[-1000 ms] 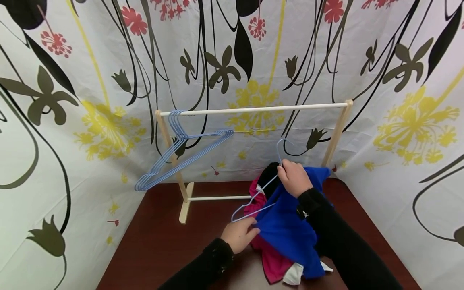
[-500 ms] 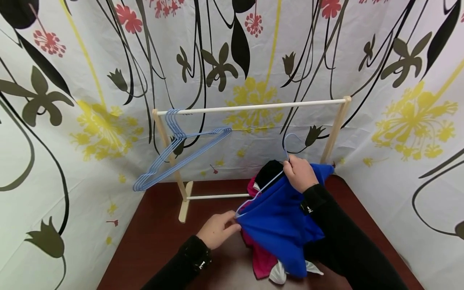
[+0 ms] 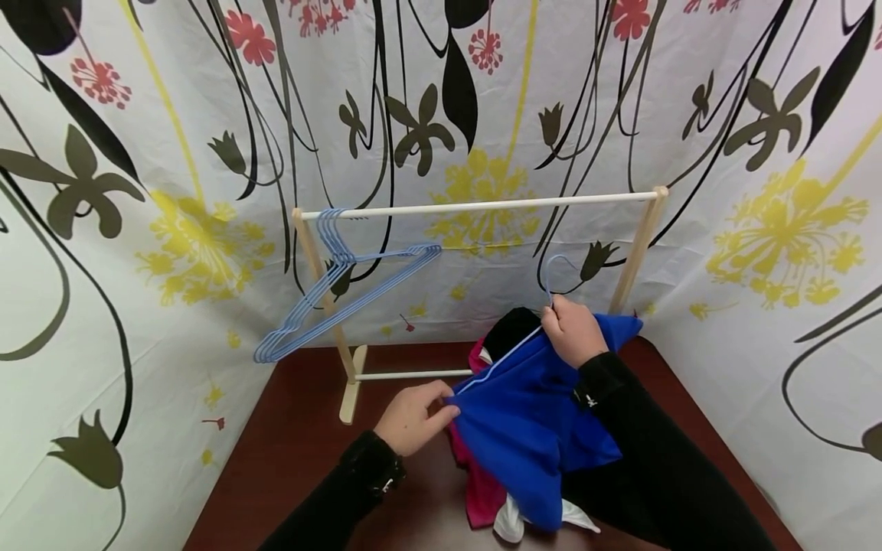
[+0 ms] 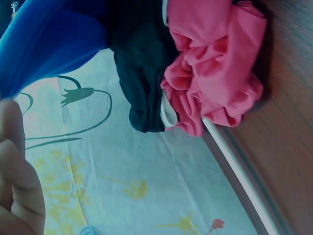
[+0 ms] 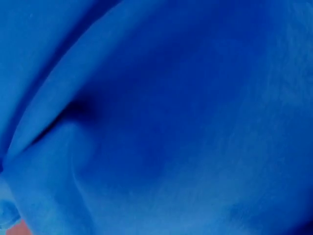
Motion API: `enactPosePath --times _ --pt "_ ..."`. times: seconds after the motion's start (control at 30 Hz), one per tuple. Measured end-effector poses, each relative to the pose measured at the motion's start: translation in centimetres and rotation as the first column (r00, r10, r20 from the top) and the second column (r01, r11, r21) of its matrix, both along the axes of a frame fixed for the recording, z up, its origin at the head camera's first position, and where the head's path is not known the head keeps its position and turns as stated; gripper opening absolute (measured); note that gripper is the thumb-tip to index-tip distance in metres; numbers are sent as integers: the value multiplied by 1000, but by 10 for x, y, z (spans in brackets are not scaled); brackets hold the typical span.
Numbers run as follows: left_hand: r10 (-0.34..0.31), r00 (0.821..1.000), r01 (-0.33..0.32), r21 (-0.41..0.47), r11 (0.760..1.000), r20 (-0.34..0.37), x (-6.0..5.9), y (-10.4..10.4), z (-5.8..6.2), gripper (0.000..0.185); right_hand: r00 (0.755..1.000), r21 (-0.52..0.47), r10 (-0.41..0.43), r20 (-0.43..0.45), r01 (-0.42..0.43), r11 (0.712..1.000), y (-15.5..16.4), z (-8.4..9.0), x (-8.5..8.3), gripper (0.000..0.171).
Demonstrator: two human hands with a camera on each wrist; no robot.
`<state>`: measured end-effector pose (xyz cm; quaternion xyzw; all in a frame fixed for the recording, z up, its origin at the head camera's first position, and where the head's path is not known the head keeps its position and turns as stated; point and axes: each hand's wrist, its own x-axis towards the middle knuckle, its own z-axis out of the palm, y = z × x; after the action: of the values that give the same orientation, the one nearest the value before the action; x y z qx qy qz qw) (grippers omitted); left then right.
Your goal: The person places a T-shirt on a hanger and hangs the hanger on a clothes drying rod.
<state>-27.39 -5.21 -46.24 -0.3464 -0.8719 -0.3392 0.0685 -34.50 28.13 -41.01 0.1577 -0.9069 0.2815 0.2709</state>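
Note:
A blue garment is draped over a light blue wire hanger above the dark wooden table. My right hand grips the hanger just below its hook, with the blue cloth under it. My left hand pinches the garment's left corner at the hanger's end. Blue cloth fills the right wrist view. A pink garment, a black one and a white one lie heaped under the blue one; the left wrist view shows the pink garment and black garment beside my fingers.
A small wooden clothes rack stands at the back of the table, with several blue wire hangers hooked at its left end. A flowered curtain closes in the back and both sides.
The hanger with the blue garment has risen and shifted right toward the rack. My left hand moved left along the cloth to its corner, and the blue cloth now covers the hanger's arm.

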Motion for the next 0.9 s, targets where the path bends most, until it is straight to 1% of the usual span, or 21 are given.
enactPosePath --times 0.13,0.27,0.33,0.43,0.5,0.57,0.67,0.73,0.8,0.9 --pt "36 999 -36 -21 999 -15 -3 17 5 9 1000 11 -1 -21 1 1000 -4 -3 -1 31" --pt "69 998 -70 -74 995 -13 -6 33 12 11 998 27 1 -56 0 1000 -8 -6 -2 34" --pt "78 997 -78 -104 992 -3 -8 41 14 11 998 32 10 -69 -8 999 -10 -8 -2 35" --pt "69 998 -69 -136 988 -1 -11 51 18 11 996 37 32 -84 -29 999 -15 -11 -1 35" --pt "52 999 -54 -145 988 -16 -12 58 22 11 995 52 45 -89 -41 998 -18 -13 0 34" --pt "36 998 -43 -144 989 -50 -14 64 26 10 995 67 56 -80 -50 996 -22 -15 0 33" --pt "48 994 -60 -122 991 -97 -16 72 34 9 996 80 65 -63 -60 995 -28 -17 1 32" --pt "65 992 -77 -106 991 -111 -18 78 40 9 996 83 75 -54 -71 994 -32 -17 2 33" --pt "75 992 -84 -88 993 -97 -18 83 43 10 995 89 90 -52 -86 992 -35 -18 4 32" --pt "72 997 -74 -70 995 -26 -18 87 42 20 993 103 112 -45 -107 989 -37 -18 6 31"
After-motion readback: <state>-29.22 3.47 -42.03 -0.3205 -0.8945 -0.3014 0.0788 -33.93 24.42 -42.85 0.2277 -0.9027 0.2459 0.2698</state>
